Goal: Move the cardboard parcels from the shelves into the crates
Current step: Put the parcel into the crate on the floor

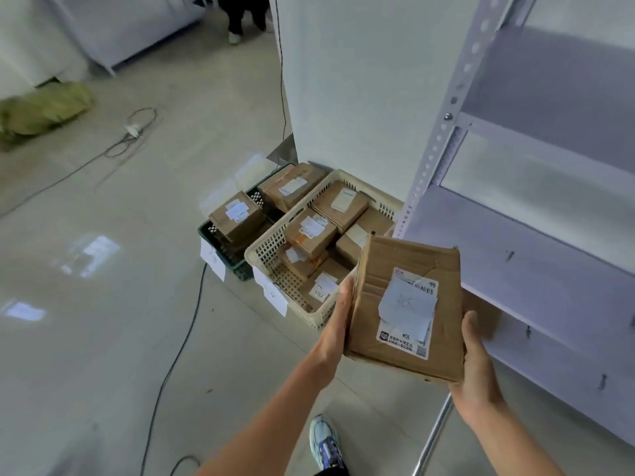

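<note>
Brown dented cardboard parcel (405, 304) with a white label is gripped at 2 sides by left hand (338, 316) and right hand (476, 359), in mid-air near the cream plastic crate (269, 247). Since that crate looks nearly filled, the parcel could be tipped off the pile.

The cardboard parcel (405, 304) covers the fingers of both hands. Of the left hand (338, 321) only the thumb side shows, of the right hand (476, 365) the thumb and heel. The parcel also hides the cream crate (271, 249) at its near right corner. The print on the label (409, 314) is too small to read. The bystander's legs (245, 15) are cut by the top edge, and the green sack (41, 108) is blurred and cut by the left edge.
</note>
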Available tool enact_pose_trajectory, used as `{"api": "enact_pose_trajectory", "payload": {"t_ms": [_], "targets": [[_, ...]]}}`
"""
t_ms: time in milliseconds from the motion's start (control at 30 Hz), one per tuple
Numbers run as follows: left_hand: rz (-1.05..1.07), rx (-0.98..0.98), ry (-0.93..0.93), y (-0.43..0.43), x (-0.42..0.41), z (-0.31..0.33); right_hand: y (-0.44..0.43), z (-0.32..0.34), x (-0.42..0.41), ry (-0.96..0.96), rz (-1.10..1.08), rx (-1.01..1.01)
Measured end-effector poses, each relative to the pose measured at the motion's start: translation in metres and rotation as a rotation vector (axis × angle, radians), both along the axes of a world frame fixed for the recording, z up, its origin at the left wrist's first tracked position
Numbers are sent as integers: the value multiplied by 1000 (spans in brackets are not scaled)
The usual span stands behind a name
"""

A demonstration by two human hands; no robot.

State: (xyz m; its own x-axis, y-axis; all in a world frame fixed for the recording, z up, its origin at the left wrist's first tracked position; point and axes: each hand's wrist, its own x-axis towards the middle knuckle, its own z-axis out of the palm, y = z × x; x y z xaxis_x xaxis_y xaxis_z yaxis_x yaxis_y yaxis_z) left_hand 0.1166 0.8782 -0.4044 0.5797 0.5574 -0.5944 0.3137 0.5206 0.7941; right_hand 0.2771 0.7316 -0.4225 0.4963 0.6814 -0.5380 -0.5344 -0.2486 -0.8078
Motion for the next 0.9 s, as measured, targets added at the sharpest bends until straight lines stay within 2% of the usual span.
{"api": "enact_pose_trajectory", "payload": {"t_ms": [167,467,700,900], "targets": [[18,14,42,63,-24,-10,65,-11,-29,22,-52,-45],[-11,-43,154,185,-27,-59,181,-80,-36,62,-7,-146],[-86,-90,272,287,0,-110,267,-142,-19,127,-34,-243],[-128,-123,318,343,21,-172,307,-199,-20,177,-118,-369]]}}
